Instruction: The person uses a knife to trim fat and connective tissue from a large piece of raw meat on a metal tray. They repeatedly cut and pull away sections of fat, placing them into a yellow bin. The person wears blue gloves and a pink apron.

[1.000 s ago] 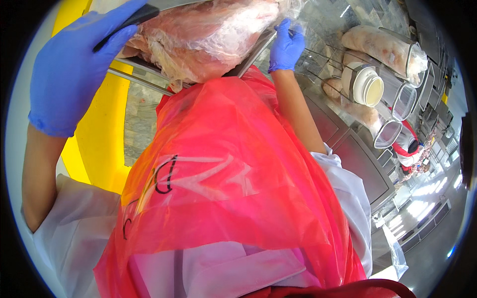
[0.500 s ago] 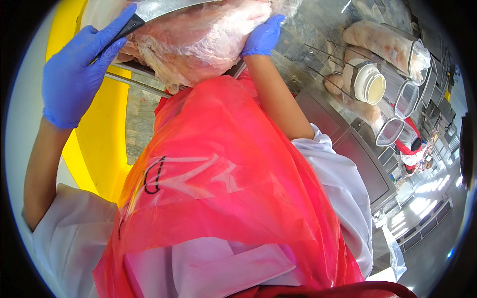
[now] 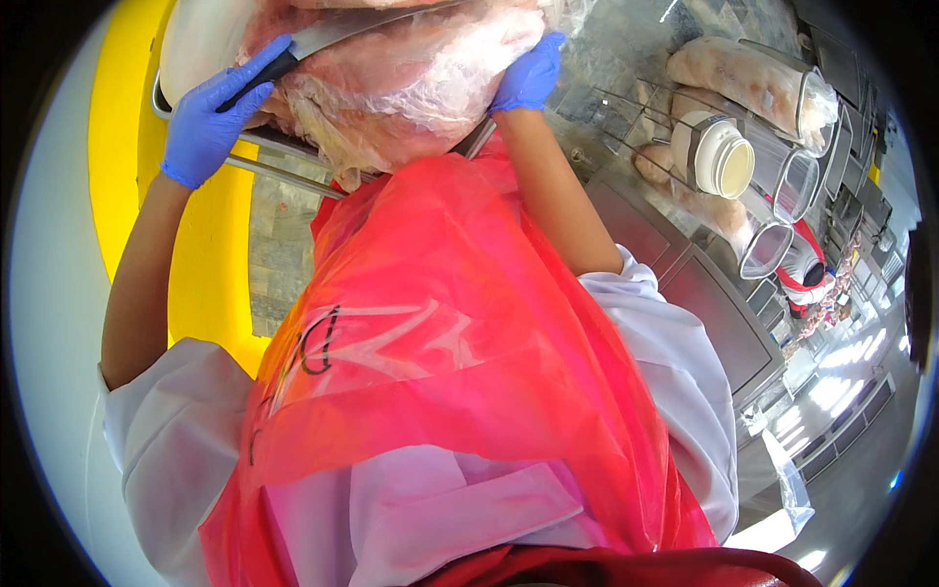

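A large pale pink piece of raw meat (image 3: 421,73), with white fat and loose membrane, lies in front of me at the top of the view. My left hand (image 3: 210,127), in a blue glove, is closed round the black handle of a long knife (image 3: 357,26). The forefinger stretches along the handle toward the blade. That blade lies flat across the upper part of the meat, pointing right. At the meat's right end, my right hand (image 3: 528,78), also gloved in blue, grips its edge; some fingers are hidden behind it.
Metal tray edges and a steel rail (image 3: 289,176) run under the meat. A yellow column (image 3: 210,254) stands at my left. On the right are a wire rack holding wrapped meat (image 3: 743,78), a white container (image 3: 724,161) and steel cabinets (image 3: 714,303). Another person (image 3: 804,269) stands farther off.
My left hand has moved right and slightly down with the knife, whose blade now lies farther across the meat. My right hand stays at the meat's end, with little shift.
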The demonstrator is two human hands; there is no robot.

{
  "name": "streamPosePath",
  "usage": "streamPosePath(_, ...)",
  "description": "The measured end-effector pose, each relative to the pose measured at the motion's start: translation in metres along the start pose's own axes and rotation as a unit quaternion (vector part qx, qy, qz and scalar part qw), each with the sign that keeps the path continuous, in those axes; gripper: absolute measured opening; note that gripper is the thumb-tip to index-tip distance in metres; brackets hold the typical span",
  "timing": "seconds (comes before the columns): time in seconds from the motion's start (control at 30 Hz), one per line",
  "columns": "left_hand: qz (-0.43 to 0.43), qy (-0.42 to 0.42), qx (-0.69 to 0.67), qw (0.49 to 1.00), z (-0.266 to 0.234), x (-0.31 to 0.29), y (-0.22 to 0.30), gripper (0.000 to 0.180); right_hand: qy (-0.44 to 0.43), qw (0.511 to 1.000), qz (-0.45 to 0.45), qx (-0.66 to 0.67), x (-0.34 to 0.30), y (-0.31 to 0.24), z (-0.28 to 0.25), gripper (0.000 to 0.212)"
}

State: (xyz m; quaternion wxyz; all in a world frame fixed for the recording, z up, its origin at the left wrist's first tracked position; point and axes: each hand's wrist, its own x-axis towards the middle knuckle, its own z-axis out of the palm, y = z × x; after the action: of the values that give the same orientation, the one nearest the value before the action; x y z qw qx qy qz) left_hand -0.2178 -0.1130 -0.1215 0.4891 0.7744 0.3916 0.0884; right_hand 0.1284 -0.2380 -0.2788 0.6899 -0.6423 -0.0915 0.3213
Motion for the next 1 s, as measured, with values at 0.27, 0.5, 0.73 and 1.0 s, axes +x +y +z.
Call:
streamPosePath(0.27,-0.002,-0.077,-0.111,0.991,-0.009,0.020,-0.012,0.045,-0.019,0.986,0.028,-0.163,0.008,-0.026,-0.027,0.051)
streamPosePath(0.5,-0.112,-0.062,-0.149,0.981,0.003,-0.035,0.075,0.040,-0.018,0.946,-0.091,-0.311,-0.045,-0.145,-0.048,0.043)
streamPosePath(0.73,0.082,0.021,-0.118,0.989,0.107,-0.005,0.162,0.032,-0.307,0.932,0.085,-0.171,-0.118,-0.201,-0.061,0.051)
streamPosePath(1.0,0.322,0.136,-0.144,0.926,0.241,0.049,0.209,0.032,-0.226,0.951,0.160,0.134,-0.099,-0.203,-0.081,0.059)
